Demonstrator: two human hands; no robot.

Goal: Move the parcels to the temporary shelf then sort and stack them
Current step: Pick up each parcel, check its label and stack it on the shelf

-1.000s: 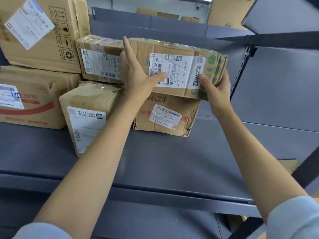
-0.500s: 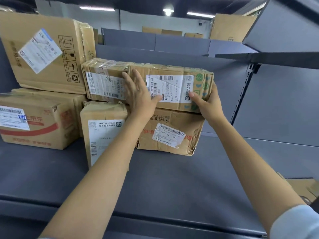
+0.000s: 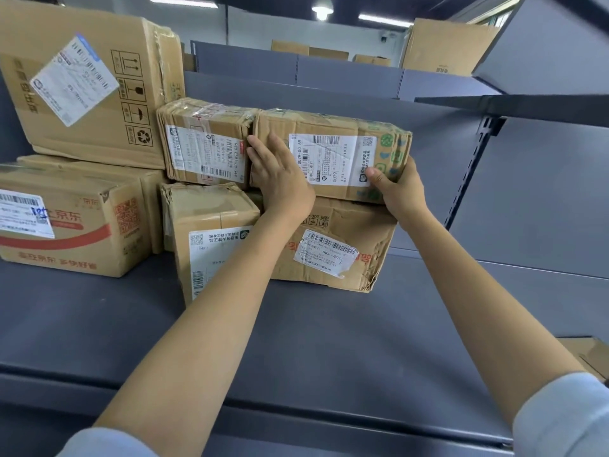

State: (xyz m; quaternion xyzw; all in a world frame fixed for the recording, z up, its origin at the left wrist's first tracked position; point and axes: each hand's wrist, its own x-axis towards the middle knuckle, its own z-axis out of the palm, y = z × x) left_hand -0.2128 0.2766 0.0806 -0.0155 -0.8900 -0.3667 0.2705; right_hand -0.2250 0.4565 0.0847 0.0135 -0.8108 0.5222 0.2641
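A long taped cardboard parcel with a white label and green print (image 3: 333, 150) rests on top of a crumpled brown parcel (image 3: 333, 252) on the grey shelf (image 3: 313, 341). My left hand (image 3: 280, 179) lies flat on its front left part, fingers spread. My right hand (image 3: 398, 189) grips its lower right corner, thumb on the label. Its left end touches a second taped parcel (image 3: 206, 143), which sits on an upright parcel (image 3: 211, 232).
A large carton with handling symbols (image 3: 89, 84) sits on a red-striped carton (image 3: 69, 222) at the left. An upper shelf board (image 3: 527, 107) and a slotted upright (image 3: 474, 163) are at the right. More cartons (image 3: 445, 47) stand behind.
The long parcel has come down and back onto the crumpled parcel, against the taped parcel at its left. Both hands stayed on it, and the view tilted up.
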